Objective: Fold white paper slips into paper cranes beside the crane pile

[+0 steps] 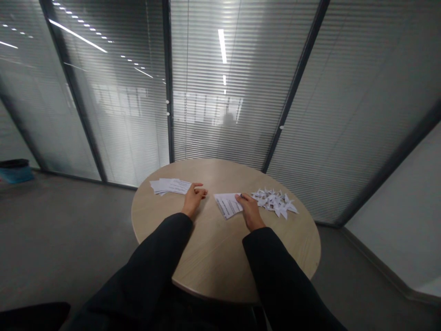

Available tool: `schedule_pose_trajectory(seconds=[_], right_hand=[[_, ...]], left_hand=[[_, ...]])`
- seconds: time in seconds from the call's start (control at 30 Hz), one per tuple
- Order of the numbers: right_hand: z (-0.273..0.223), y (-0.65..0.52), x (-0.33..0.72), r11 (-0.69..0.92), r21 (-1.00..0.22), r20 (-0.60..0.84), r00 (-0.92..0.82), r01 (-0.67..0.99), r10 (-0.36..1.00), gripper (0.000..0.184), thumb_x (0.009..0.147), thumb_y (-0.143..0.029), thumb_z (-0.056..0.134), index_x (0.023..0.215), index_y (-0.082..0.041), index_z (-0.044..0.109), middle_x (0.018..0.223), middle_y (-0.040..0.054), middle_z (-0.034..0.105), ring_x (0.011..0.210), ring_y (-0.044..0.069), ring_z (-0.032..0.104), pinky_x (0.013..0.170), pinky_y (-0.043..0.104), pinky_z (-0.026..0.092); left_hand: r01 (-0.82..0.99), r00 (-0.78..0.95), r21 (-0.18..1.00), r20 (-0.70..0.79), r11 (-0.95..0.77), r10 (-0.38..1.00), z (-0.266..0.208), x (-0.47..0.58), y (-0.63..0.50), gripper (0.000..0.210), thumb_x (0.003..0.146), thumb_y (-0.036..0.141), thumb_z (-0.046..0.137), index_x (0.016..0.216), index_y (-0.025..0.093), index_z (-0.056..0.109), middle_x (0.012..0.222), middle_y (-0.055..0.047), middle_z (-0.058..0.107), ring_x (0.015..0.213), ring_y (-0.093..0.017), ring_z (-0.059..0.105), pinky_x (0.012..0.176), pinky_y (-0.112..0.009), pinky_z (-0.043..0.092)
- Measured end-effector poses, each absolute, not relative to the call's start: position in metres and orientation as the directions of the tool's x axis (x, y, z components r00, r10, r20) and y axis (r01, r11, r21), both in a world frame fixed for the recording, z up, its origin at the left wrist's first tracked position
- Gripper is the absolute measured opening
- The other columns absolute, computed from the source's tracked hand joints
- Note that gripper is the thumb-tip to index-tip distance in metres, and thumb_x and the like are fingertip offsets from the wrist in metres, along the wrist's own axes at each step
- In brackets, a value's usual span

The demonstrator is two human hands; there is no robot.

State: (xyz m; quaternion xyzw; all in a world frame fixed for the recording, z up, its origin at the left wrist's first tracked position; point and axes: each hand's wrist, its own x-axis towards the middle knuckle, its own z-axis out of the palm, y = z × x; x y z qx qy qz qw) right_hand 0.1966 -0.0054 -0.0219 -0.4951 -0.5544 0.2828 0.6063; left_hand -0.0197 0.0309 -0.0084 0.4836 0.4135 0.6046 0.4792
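My right hand (251, 210) grips a printed sheet of paper (228, 205) by its right edge, thumb on top, over the middle of the round table (213, 257). To the left of that sheet, apart from it, my left hand (195, 198) is raised a little with its fingers apart and nothing seen in them. Close behind my left hand lies a loose stack of printed paper sheets (168, 185). Beyond my right hand, a heap of folded white paper pieces (274, 201) with pointed tips spreads toward the table's right edge.
Glass partition walls with blinds (220, 138) stand directly behind the table. A blue bin (15, 171) with a dark liner is on the grey floor (69, 230) at the far left. A white wall (403, 220) rises at the right.
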Motion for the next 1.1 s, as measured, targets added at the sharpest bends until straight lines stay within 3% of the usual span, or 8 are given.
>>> schedule_pose_trajectory(seconds=[0.07, 0.17, 0.23, 0.33, 0.5, 0.67, 0.87, 1.1], right_hand=[[-0.019, -0.011, 0.188, 0.297, -0.94, 0.319, 0.126, 0.169, 0.939, 0.034, 0.065, -0.049, 0.068, 0.067, -0.016, 0.06, 0.06, -0.0009, 0.055, 0.057, 0.014, 0.05, 0.051, 0.024, 0.035], [-0.015, -0.016, 0.179, 0.252, -0.948, 0.254, -0.015, 0.196, 0.967, 0.031, 0.064, -0.046, 0.069, 0.067, -0.016, 0.063, 0.059, -0.0013, 0.056, 0.055, 0.014, 0.05, 0.05, 0.024, 0.035], [-0.014, -0.017, 0.177, 0.256, -0.944, 0.25, -0.052, 0.207, 0.967, 0.029, 0.065, -0.044, 0.07, 0.07, -0.016, 0.065, 0.062, -0.0006, 0.059, 0.057, 0.015, 0.053, 0.051, 0.025, 0.038], [-0.015, -0.017, 0.177, 0.285, -0.937, 0.279, -0.057, 0.201, 0.959, 0.031, 0.064, -0.041, 0.071, 0.085, -0.017, 0.068, 0.072, 0.0015, 0.064, 0.063, 0.017, 0.057, 0.055, 0.026, 0.042], [-0.012, -0.018, 0.177, 0.39, -0.899, 0.394, -0.021, 0.199, 0.919, 0.052, 0.072, -0.036, 0.066, 0.121, -0.023, 0.057, 0.093, 0.0045, 0.066, 0.077, 0.019, 0.062, 0.067, 0.03, 0.049], [-0.009, -0.016, 0.181, 0.525, -0.825, 0.517, -0.097, 0.209, 0.85, 0.035, 0.074, -0.023, 0.056, 0.107, -0.028, 0.067, 0.119, 0.0039, 0.06, 0.114, 0.022, 0.052, 0.101, 0.04, 0.038], [-0.017, -0.012, 0.182, 0.519, -0.841, 0.468, -0.278, 0.153, 0.839, 0.033, 0.068, -0.018, 0.06, 0.097, -0.029, 0.071, 0.127, 0.0046, 0.049, 0.122, 0.024, 0.046, 0.092, 0.038, 0.048], [-0.015, -0.018, 0.178, 0.494, -0.842, 0.404, -0.351, 0.219, 0.845, 0.024, 0.07, -0.036, 0.073, 0.091, -0.025, 0.074, 0.119, 0.0079, 0.051, 0.114, 0.026, 0.052, 0.091, 0.041, 0.048]], left_hand=[[-0.189, 0.058, 0.973, 0.146, -0.133, 0.988, -0.007, -0.016, 0.025, 0.035, 0.075, 0.039, 0.066, 0.095, 0.012, 0.059, 0.075, -0.006, 0.068, 0.071, -0.015, 0.064, 0.07, -0.029, 0.049], [-0.144, 0.364, 0.989, 0.035, 0.018, 0.931, -0.006, -0.012, 0.014, 0.053, 0.074, 0.057, 0.062, 0.092, 0.008, 0.065, 0.082, -0.012, 0.07, 0.073, -0.018, 0.065, 0.071, -0.03, 0.048], [-0.083, 0.553, 0.993, -0.021, 0.08, 0.833, -0.007, -0.012, 0.008, 0.053, 0.069, 0.056, 0.068, 0.087, 0.007, 0.068, 0.081, -0.013, 0.071, 0.071, -0.019, 0.065, 0.069, -0.029, 0.047], [-0.04, 0.695, 0.989, -0.073, 0.14, 0.715, -0.01, -0.013, 0.005, 0.044, 0.061, 0.045, 0.078, 0.082, 0.007, 0.071, 0.08, -0.011, 0.072, 0.069, -0.018, 0.065, 0.07, -0.028, 0.047], [-0.124, 0.642, 0.978, -0.049, 0.167, 0.765, -0.012, -0.013, 0.01, 0.039, 0.058, 0.037, 0.081, 0.08, 0.006, 0.071, 0.075, -0.011, 0.072, 0.068, -0.018, 0.066, 0.073, -0.03, 0.048], [-0.233, 0.474, 0.956, -0.05, 0.18, 0.879, -0.011, -0.014, 0.015, 0.027, 0.064, 0.029, 0.078, 0.077, 0.006, 0.07, 0.072, -0.01, 0.071, 0.064, -0.017, 0.065, 0.069, -0.029, 0.049], [-0.296, 0.379, 0.942, -0.035, 0.157, 0.925, -0.011, -0.016, 0.018, 0.025, 0.068, 0.026, 0.075, 0.082, 0.006, 0.069, 0.071, -0.009, 0.07, 0.061, -0.015, 0.063, 0.064, -0.027, 0.048], [-0.258, 0.384, 0.954, -0.043, 0.152, 0.922, -0.008, -0.017, 0.017, 0.028, 0.065, 0.029, 0.076, 0.08, 0.006, 0.069, 0.071, -0.009, 0.07, 0.06, -0.015, 0.062, 0.062, -0.026, 0.046]])
